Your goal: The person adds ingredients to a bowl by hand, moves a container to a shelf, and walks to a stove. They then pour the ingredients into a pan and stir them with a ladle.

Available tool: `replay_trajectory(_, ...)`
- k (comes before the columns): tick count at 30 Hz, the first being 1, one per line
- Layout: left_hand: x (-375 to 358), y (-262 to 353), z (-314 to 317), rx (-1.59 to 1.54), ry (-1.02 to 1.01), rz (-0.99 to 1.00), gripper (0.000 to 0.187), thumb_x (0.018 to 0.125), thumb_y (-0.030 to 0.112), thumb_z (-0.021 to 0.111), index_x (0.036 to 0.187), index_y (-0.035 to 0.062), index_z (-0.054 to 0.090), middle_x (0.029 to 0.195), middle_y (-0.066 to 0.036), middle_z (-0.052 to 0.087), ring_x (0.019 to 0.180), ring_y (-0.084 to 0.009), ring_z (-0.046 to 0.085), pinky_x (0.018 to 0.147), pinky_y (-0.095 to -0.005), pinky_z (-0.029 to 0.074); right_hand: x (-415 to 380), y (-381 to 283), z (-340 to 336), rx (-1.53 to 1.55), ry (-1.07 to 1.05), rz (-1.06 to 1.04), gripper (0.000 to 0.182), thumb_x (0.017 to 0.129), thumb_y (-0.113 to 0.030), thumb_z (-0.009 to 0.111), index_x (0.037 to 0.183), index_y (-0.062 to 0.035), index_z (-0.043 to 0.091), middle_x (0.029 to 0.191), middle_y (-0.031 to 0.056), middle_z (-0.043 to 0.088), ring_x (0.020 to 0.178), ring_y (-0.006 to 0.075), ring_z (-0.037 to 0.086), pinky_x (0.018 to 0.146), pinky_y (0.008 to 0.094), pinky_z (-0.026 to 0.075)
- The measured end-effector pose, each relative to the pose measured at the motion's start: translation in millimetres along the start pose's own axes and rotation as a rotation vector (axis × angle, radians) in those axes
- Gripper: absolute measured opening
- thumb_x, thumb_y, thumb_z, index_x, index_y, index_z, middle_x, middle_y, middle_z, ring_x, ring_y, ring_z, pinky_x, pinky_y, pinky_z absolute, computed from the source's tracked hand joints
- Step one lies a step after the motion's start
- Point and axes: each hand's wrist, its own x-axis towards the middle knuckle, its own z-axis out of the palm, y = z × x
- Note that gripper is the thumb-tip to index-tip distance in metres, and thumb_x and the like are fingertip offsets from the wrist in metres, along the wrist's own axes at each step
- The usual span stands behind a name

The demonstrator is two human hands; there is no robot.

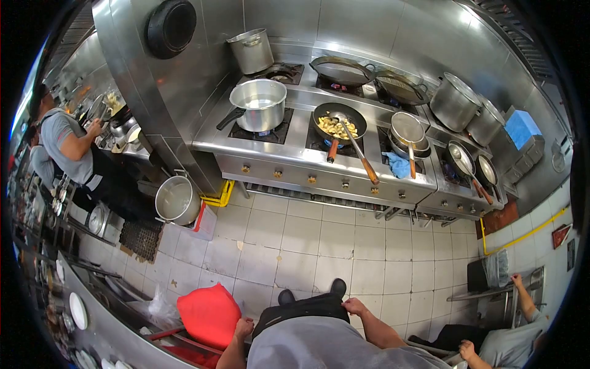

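My left hand [244, 327] is down at my left hip with its fingers curled, beside the black apron [301, 312] and close to a bulging red bag or cover [210, 317]. Low on the other side, my right hand [354, 306] is closed at the apron's right edge. Whether either hand grips the cloth is too small to tell. Across the floor, the frying pan [321, 115] holds yellowish chopped food [337, 128], with a wooden-handled ladle [362, 158] resting in it. To its left stands a long-handled aluminium pot [261, 114] with clear liquid inside.
The steel stove [289, 165] also carries woks [341, 72], a strainer [407, 127], a blue cloth [399, 165] and tall pots [455, 101]. A large pot [177, 200] sits low at left. Co-workers stand at left [67, 144] and lower right [513, 344].
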Motion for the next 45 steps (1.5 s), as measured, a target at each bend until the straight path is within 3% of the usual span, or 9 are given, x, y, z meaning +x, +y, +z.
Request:
replay_trajectory(10,-26.4,30.2,-10.5,-0.007,0.013,-0.002,0.031,0.073,0.012,0.056,0.101,0.0003,0.064,0.081,-0.015,0.067,0.073,-0.0223,0.065,0.066,-0.0321,0.052,-0.5,-1.6,-2.0,-0.031,-0.006,-0.004,0.04,0.084,-0.034,0.057,0.099,0.0027,0.065,0.073,0.0136,0.064,0.055,0.0201,0.061,0.054,0.0336,0.05)
replay_trajectory(26,-8.3,20.7,-10.6,0.043,-0.012,-0.02,0.031,0.074,0.013,0.055,0.101,0.0012,0.064,0.081,-0.015,0.066,0.076,-0.0236,0.065,0.068,-0.0334,0.051,2.6,2.9,1.9,0.002,0.001,0.003,0.039,0.084,-0.034,0.058,0.096,0.0027,0.065,0.069,0.0121,0.062,0.053,0.0194,0.059,0.051,0.0332,0.048)
replay_trajectory(28,-7.5,21.2,-11.5,0.042,-0.011,-0.023,0.031,0.074,0.013,0.055,0.101,0.0011,0.064,0.081,-0.016,0.066,0.076,-0.0238,0.065,0.068,-0.0334,0.051,2.6,4.7,4.4,0.021,0.04,0.007,0.035,0.081,-0.032,0.058,0.086,0.0008,0.067,0.066,0.014,0.063,0.055,0.0216,0.061,0.055,0.036,0.048)
replay_trajectory(45,13.9,4.3,-7.8,0.057,-0.002,-0.02,0.029,0.074,0.015,0.056,0.099,0.004,0.065,0.087,-0.017,0.067,0.084,-0.0264,0.065,0.075,-0.0348,0.051,-2.5,1.4,0.3,-0.061,0.018,-0.036,0.037,0.082,-0.034,0.056,0.088,0.0015,0.066,0.066,0.0166,0.063,0.059,0.0248,0.062,0.058,0.0381,0.048)
